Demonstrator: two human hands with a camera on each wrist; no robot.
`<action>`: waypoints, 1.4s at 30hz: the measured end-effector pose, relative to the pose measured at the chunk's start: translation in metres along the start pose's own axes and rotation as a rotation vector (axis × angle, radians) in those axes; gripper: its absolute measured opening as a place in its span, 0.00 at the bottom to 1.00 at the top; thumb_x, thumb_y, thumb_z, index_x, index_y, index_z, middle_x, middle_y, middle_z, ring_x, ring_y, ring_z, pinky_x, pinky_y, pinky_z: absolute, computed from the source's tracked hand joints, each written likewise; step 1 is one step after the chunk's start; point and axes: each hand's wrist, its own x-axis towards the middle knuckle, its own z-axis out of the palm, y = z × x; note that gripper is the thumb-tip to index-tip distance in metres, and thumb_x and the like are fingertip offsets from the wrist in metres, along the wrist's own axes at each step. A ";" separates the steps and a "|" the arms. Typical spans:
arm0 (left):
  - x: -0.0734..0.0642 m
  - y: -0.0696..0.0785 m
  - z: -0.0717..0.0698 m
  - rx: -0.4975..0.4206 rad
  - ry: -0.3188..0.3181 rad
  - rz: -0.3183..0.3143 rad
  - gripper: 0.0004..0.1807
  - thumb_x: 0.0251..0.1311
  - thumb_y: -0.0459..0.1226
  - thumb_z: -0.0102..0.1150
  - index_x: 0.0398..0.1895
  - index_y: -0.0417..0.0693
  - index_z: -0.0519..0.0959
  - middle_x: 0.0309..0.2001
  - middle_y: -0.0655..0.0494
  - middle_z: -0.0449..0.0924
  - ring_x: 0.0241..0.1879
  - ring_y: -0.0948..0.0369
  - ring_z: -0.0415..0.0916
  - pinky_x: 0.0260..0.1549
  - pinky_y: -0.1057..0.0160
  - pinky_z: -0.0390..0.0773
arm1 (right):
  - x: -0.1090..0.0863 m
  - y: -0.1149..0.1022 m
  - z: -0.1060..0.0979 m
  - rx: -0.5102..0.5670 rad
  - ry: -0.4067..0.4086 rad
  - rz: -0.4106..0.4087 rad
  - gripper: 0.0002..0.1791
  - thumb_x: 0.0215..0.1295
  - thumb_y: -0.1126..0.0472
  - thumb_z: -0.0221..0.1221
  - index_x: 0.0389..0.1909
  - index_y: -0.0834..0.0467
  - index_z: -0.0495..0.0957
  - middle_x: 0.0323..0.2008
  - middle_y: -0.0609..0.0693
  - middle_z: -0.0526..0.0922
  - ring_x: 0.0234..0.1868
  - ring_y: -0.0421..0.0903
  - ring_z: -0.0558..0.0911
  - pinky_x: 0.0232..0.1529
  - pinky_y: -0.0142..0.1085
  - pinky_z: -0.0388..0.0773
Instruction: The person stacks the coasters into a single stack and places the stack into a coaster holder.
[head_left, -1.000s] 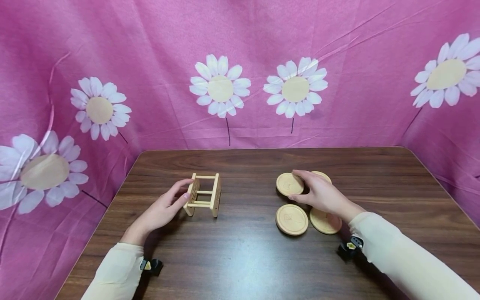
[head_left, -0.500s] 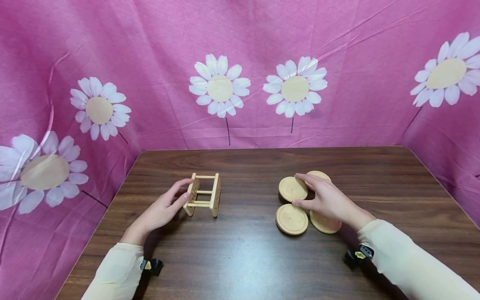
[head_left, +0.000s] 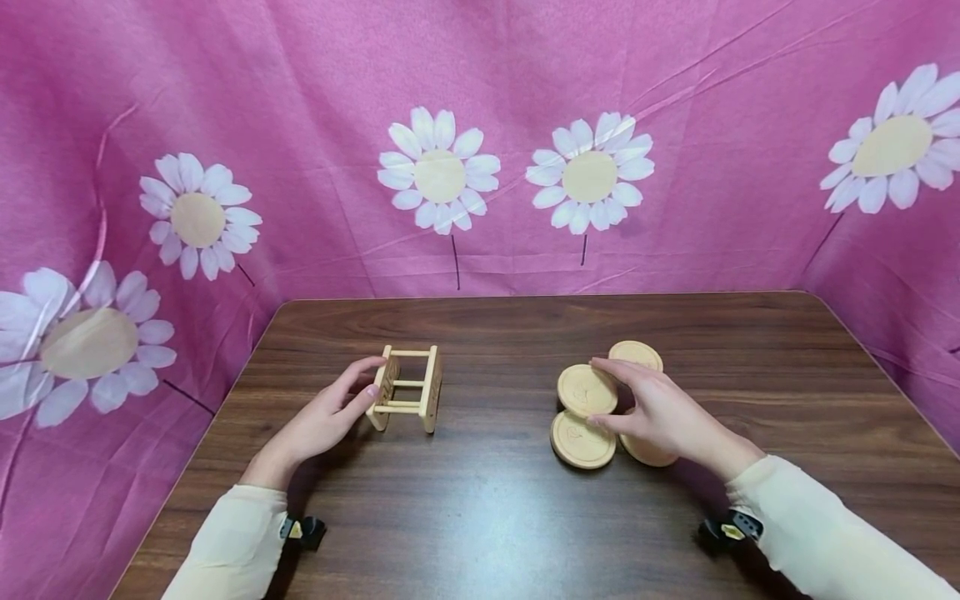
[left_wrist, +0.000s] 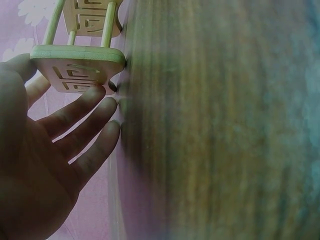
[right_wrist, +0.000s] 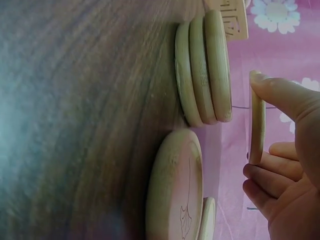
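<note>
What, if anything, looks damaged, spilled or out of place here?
Nothing stands out: no spill or damage shows. The rack stands upright on the table, touched by the left hand; the right hand holds one coaster clear of the stack of three.

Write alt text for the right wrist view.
A right hand pinches a round, pale wooden disc, clear of three stacked pale wooden discs on a dark brown wooden table. Nearer the camera, another round, pale wooden disc shows an engraved line drawing; part of a pale wooden rack appears behind.
</note>
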 end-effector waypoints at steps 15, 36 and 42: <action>0.000 0.000 0.000 -0.004 0.005 0.014 0.24 0.86 0.40 0.49 0.80 0.54 0.65 0.63 0.38 0.84 0.63 0.43 0.82 0.63 0.37 0.77 | -0.016 -0.007 0.003 0.015 0.030 -0.075 0.42 0.56 0.58 0.81 0.69 0.68 0.76 0.62 0.63 0.86 0.36 0.30 0.80 0.46 0.37 0.82; 0.000 -0.001 0.000 0.000 0.010 0.011 0.24 0.86 0.40 0.48 0.80 0.53 0.65 0.64 0.39 0.84 0.63 0.44 0.82 0.63 0.40 0.78 | -0.034 -0.014 0.017 -0.008 0.078 -0.131 0.43 0.54 0.57 0.82 0.69 0.66 0.77 0.63 0.60 0.86 0.62 0.58 0.86 0.71 0.11 0.52; 0.000 0.000 0.001 -0.001 0.012 0.005 0.24 0.86 0.40 0.48 0.80 0.52 0.65 0.64 0.38 0.84 0.63 0.44 0.82 0.63 0.40 0.78 | -0.038 -0.014 0.021 -0.027 0.088 -0.167 0.43 0.53 0.55 0.83 0.69 0.66 0.77 0.62 0.61 0.86 0.62 0.58 0.86 0.72 0.14 0.57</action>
